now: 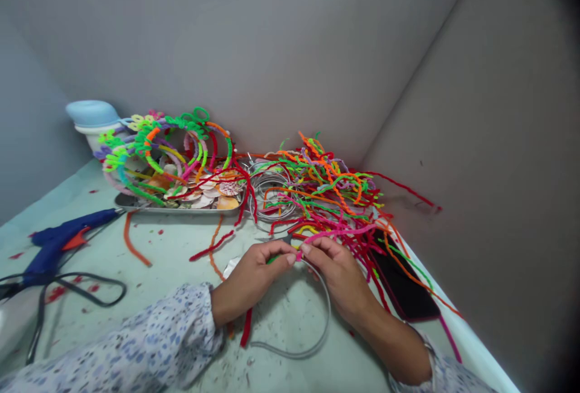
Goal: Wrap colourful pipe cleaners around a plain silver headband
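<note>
A grey wire hoop (pixel 327 320) curves down from my fingers to the table, its free end lying near the front. My left hand (pixel 260 272) pinches the hoop's upper end, where a short bit of pink pipe cleaner is wrapped. Beside it, almost touching, my right hand (pixel 338 275) holds the pink pipe cleaner (pixel 348 231), whose loose length stretches to the right above the hand. A bit of green shows at my left fingers. Behind my hands are the dark tips of a tool (pixel 287 239) with red handles, partly hidden.
A metal tray (pixel 181 210) holds shells and colourful pipe-cleaner hoops. A blue glue gun (pixel 58 245) with a black cord lies left, near a blue-lidded container (pixel 93 116). Coiled wire (pixel 272 196) and a pipe-cleaner heap (pixel 335 181) are behind; a phone (pixel 408 287) lies right.
</note>
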The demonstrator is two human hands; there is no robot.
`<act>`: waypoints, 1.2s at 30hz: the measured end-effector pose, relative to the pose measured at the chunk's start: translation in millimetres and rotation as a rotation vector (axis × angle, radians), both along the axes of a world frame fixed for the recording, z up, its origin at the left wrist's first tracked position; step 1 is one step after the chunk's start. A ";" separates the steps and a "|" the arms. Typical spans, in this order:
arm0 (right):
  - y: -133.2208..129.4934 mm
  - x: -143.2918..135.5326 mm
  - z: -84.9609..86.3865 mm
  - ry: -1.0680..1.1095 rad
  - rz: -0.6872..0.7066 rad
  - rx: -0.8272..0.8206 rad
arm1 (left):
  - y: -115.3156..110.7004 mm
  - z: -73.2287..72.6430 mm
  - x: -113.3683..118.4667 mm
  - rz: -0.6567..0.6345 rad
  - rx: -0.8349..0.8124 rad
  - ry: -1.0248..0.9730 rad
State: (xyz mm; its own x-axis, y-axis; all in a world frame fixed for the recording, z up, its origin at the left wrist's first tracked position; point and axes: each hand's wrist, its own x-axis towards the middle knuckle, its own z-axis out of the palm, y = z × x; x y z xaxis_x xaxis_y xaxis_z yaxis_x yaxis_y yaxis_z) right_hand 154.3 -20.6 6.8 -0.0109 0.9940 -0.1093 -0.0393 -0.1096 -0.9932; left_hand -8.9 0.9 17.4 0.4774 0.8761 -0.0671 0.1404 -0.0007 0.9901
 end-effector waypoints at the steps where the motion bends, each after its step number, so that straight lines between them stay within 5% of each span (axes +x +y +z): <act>1: -0.1 -0.3 -0.5 -0.002 -0.003 0.001 | -0.1 -0.5 0.5 0.006 0.007 0.003; 11: -1.3 -2.4 -6.1 -0.076 -0.013 0.020 | 0.1 -9.4 1.1 0.009 -0.061 0.022; 36: -0.8 -3.6 -8.0 -0.135 0.006 0.019 | 4.0 -9.3 -0.7 0.034 0.168 0.149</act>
